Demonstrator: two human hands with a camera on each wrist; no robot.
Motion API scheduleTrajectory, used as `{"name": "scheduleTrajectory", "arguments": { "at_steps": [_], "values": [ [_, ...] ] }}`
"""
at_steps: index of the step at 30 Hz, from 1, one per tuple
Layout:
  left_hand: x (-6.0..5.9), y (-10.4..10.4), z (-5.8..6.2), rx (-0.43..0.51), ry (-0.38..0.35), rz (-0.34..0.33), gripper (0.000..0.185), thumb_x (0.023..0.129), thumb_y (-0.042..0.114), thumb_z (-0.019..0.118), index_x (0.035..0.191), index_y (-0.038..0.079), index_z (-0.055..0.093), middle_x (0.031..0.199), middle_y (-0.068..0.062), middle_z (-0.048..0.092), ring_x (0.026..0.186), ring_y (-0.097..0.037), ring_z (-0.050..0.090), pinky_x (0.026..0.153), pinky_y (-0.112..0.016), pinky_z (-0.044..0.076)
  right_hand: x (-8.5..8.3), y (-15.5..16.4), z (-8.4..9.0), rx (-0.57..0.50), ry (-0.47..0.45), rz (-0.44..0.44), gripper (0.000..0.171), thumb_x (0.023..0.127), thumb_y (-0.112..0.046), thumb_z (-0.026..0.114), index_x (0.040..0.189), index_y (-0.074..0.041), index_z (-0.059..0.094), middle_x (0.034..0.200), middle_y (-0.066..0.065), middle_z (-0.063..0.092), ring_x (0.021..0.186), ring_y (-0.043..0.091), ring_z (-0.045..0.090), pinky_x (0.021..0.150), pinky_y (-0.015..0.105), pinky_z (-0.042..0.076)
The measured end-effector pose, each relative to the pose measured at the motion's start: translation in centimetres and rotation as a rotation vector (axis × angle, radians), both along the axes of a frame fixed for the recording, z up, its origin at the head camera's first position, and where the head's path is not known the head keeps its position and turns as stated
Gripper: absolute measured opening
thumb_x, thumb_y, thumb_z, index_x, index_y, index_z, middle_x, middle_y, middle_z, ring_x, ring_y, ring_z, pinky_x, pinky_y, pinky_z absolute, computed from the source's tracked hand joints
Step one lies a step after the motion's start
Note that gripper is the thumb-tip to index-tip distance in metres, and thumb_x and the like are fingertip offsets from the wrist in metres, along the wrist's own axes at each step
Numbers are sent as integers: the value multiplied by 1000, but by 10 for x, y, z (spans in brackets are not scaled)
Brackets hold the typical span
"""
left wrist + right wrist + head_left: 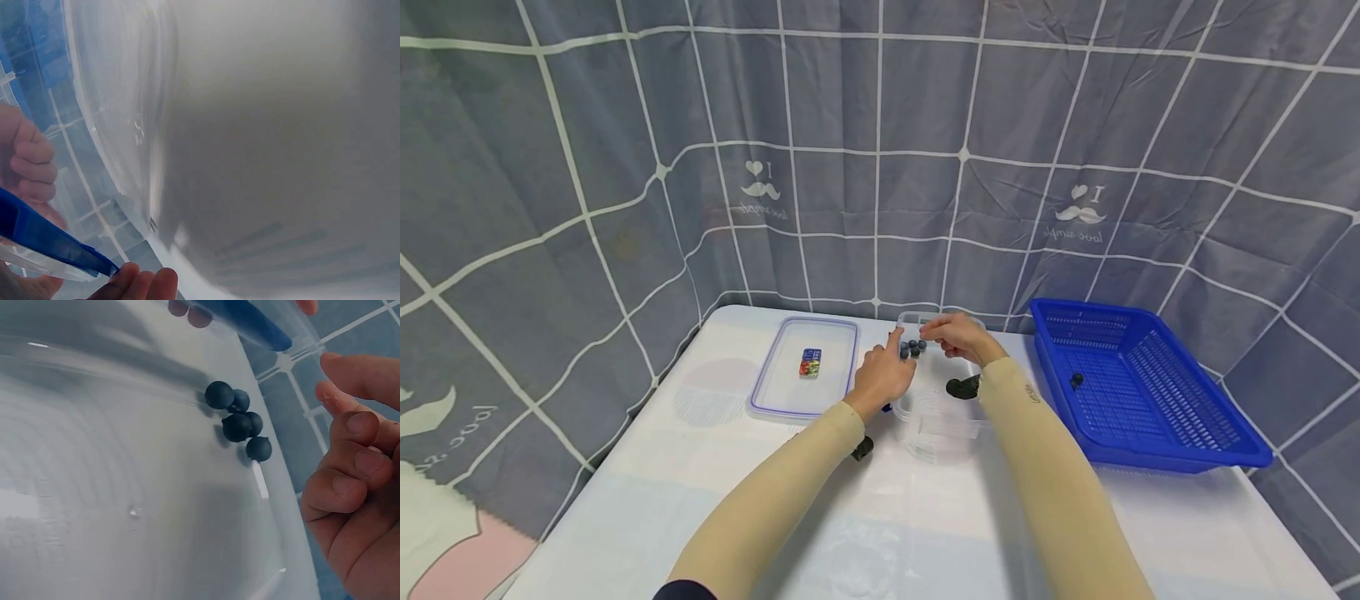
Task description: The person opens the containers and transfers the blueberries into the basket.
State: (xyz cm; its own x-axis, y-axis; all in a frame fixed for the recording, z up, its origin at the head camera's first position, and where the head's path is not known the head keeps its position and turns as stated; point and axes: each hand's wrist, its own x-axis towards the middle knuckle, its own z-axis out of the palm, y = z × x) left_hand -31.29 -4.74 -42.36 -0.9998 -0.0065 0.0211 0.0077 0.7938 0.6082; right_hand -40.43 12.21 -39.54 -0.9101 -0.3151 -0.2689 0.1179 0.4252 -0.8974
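Observation:
A clear plastic food box (936, 392) with a blue side clip (50, 234) stands in the middle of the table. My left hand (883, 375) grips its left wall near the clip; the fingertips (140, 284) show beside the clip in the left wrist view. Several blueberries (237, 427) lie bunched at the far end inside the box. Over that end hovers my right hand (958, 335). Its thumb and forefinger (359, 378) are slightly apart with nothing visible between them, and the other fingers are loosely curled.
Right of the box is a blue plastic basket (1150, 392) with a dark blueberry (1077, 380) inside. To the left lies a clear lid (775, 383) with a blue seal and a colourful label (809, 363). A grey checked curtain (880, 192) hangs behind the table.

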Motion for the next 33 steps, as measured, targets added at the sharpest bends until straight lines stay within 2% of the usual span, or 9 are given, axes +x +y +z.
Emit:
{"name": "scheduleTrajectory", "arguments": {
  "at_steps": [7,20,33],
  "values": [
    [0,0,0,-5,1,-1,64,101,41,46,161,31,24,143,-21,51,129,-38,52,94,-57,49,-1,-1,-11,-3,-44,-39,44,98,-17,64,137,3,58,66,-3,40,52,11,31,53,24,33],
    [-1,0,-2,-3,4,4,64,101,40,46,160,32,24,142,-19,52,128,-37,52,93,-56,49,-2,-8,-28,-14,-73,-99,38,96,-14,66,132,0,64,65,-4,42,53,10,31,52,24,32],
    [-3,-1,-2,-13,25,-1,63,101,40,48,160,31,26,140,-21,53,128,-37,53,93,-57,49,-7,-16,-48,-29,-85,-229,34,92,-12,71,125,-5,68,63,-5,43,52,10,33,53,24,34]
  ]
}}
